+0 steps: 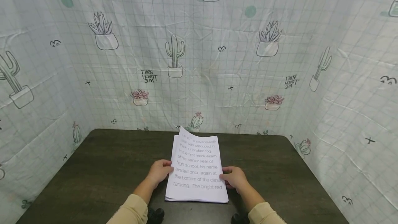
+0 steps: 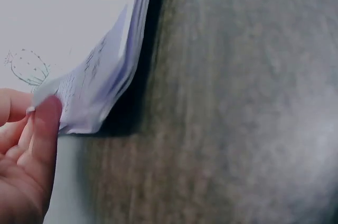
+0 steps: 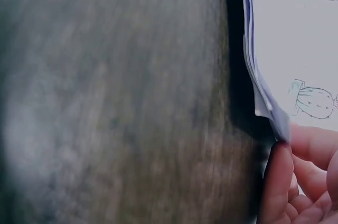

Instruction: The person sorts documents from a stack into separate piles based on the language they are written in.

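Note:
A stack of printed paper sheets (image 1: 197, 168) is held up over the front middle of the table, large lines of text on its top page. My left hand (image 1: 160, 171) pinches the left edge, thumb on the printed side. On the opposite edge my right hand (image 1: 235, 177) grips the sheets between thumb and fingers. The left wrist view shows the stack's edge (image 2: 113, 84) bent where the left hand (image 2: 26, 155) pinches it. In the right wrist view several layered sheets (image 3: 256, 76) curve into the grip of the right hand (image 3: 306, 176).
The dark wooden table (image 1: 118, 158) extends to both sides of the paper. A pale curtain (image 1: 199, 61) printed with cacti and grid lines surrounds it at the back and sides. Beige sleeves (image 1: 132, 210) cover the forearms, with black wrist devices (image 1: 155, 215) near them.

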Tool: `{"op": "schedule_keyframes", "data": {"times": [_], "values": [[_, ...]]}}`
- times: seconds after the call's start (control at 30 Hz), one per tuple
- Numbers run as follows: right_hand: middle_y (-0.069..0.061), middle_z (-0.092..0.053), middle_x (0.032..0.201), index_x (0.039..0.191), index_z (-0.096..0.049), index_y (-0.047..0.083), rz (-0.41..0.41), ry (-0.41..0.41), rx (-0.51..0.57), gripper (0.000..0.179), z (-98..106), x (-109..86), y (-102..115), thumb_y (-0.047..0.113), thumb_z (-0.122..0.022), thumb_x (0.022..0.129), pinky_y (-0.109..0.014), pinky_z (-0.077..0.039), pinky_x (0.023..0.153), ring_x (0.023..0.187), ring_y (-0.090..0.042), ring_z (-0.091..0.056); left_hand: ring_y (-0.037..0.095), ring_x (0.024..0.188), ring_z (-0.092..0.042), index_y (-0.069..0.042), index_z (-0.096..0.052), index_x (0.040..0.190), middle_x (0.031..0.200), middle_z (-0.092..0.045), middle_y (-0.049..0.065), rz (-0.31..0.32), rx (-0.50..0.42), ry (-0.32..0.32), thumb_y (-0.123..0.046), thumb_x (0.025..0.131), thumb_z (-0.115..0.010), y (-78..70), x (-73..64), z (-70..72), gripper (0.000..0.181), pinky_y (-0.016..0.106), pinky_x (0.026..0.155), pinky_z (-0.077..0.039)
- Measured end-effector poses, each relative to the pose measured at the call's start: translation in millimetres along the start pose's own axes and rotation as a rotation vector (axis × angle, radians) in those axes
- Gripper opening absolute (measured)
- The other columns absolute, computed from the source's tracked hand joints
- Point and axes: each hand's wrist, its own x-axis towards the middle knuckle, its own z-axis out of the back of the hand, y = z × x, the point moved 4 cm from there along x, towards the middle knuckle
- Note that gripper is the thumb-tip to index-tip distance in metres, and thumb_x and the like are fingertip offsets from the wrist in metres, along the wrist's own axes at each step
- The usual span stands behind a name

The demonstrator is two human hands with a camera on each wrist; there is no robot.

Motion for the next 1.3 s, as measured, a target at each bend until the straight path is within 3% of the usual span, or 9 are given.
{"op": "schedule_keyframes", "data": {"times": [0.1,0.37,0.63,0.83,1.1,1.3], "values": [[-0.015,-0.070,0.090,0.121,-0.063,-0.007,0.001,0.005,0.005,0.039,0.1,-0.3,-0.1,0.006,-0.070,0.086,-0.036,-0.059,0.063,0.072,-0.017,-0.066,0.017,0.077,-0.063,0.012,-0.061,0.118,0.100,-0.069,0.019,0.036,-0.049,0.046,-0.004,0.088,-0.060,2.6,1.2,-0.7,0.034,0.030,0.062,-0.054],[-0.018,-0.068,0.101,0.126,-0.061,-0.005,0.021,0.005,0.035,0.041,3.5,-2.0,2.1,0.010,-0.068,0.089,-0.035,-0.058,0.065,0.076,-0.018,-0.065,0.014,0.076,-0.065,0.010,-0.055,0.128,0.104,-0.069,0.017,0.091,-0.235,0.087,-0.004,0.092,-0.057,5.0,3.0,-1.0,0.039,0.029,0.064,-0.055],[-0.014,-0.067,0.102,0.139,-0.052,0.002,0.077,-0.003,0.152,0.049,8.9,3.9,8.3,0.016,-0.062,0.094,-0.034,-0.056,0.068,0.078,-0.016,-0.065,0.014,0.079,-0.067,0.009,-0.052,0.132,0.099,-0.070,0.009,0.074,-0.415,0.106,-0.005,0.095,-0.055,0.0,7.6,0.5,0.040,0.030,0.067,-0.057],[-0.017,-0.072,0.107,0.143,-0.048,0.004,0.079,0.027,0.266,0.049,12.9,5.6,12.8,0.010,-0.057,0.095,-0.038,-0.057,0.073,0.083,-0.018,-0.068,0.012,0.080,-0.066,0.007,-0.051,0.134,0.096,-0.070,0.005,0.078,-0.446,0.123,-0.005,0.095,-0.055,-4.9,10.1,2.1,0.041,0.027,0.068,-0.056],[-0.023,-0.069,0.113,0.145,-0.046,0.004,0.129,0.049,0.318,0.052,19.5,3.4,17.9,-0.001,-0.055,0.093,-0.039,-0.058,0.075,0.087,-0.020,-0.068,0.012,0.077,-0.064,0.010,-0.039,0.142,0.125,-0.063,0.025,0.044,-0.443,0.194,0.007,0.084,-0.051,-10.1,7.7,3.4,0.060,0.026,0.067,-0.053],[-0.020,-0.068,0.108,0.146,-0.044,0.004,0.140,0.073,0.343,0.056,26.9,1.2,19.7,-0.004,-0.054,0.091,-0.039,-0.058,0.074,0.087,-0.021,-0.067,0.013,0.080,-0.063,0.004,-0.038,0.146,0.126,-0.063,0.025,0.034,-0.421,0.225,0.007,0.083,-0.052,-14.2,6.7,2.9,0.064,0.028,0.068,-0.053]]}}
